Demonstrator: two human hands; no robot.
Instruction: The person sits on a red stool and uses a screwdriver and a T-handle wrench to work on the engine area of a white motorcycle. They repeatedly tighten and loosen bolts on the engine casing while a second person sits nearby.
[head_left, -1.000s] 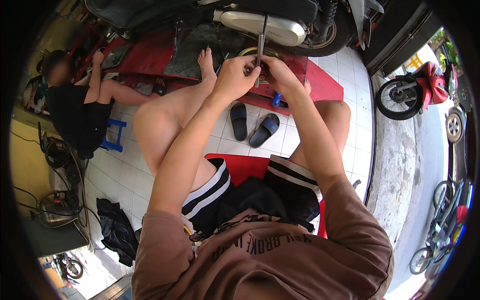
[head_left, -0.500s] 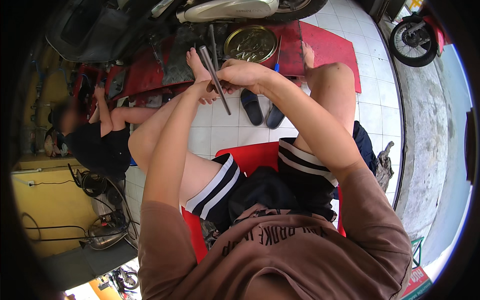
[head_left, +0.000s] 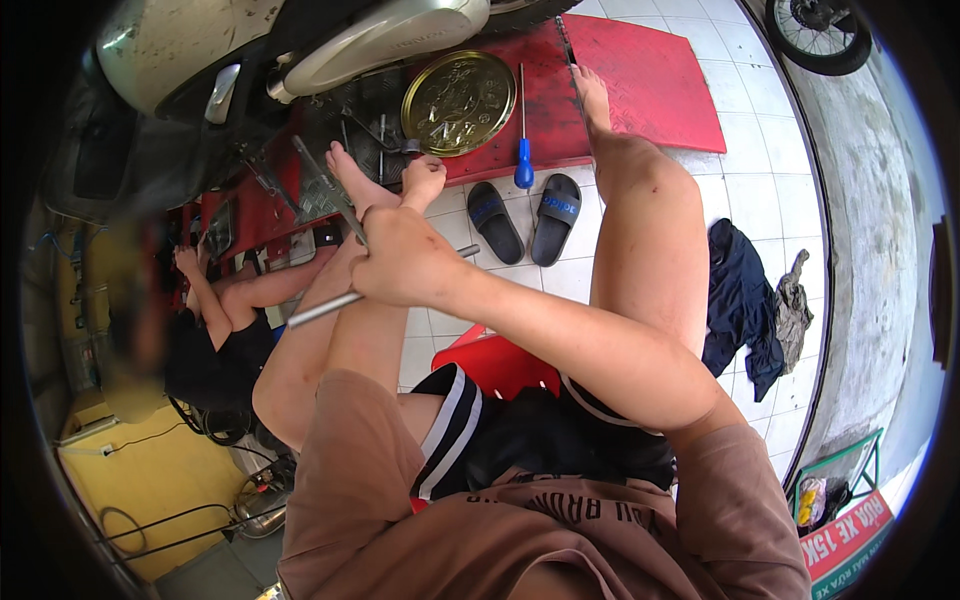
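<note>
My right hand (head_left: 405,258) is closed round a steel T-handle wrench (head_left: 325,307), held over my left forearm. Its bar sticks out on both sides of the fist, and its shaft slants up to the far left; the fist hides where they join. Beyond it, my left hand (head_left: 425,178) reaches to the near edge of the red platform (head_left: 650,85), fingers curled together. Whatever those fingers hold is too small to make out. Close by lie a round-ended metal part (head_left: 410,147) and a round gold-coloured tray (head_left: 460,105) with small parts in it.
A blue-handled screwdriver (head_left: 524,165) lies across the platform edge, above two dark slide sandals (head_left: 555,220). A motorbike (head_left: 390,45) stands on the platform. At far left a person (head_left: 215,350) sits working. Dark cloth (head_left: 742,300) lies on the right floor tiles.
My right hand has moved left and nearer with the wrench, whose angle has turned. My left hand has come away from it and reached forward to the platform edge. The whole view has shifted.
</note>
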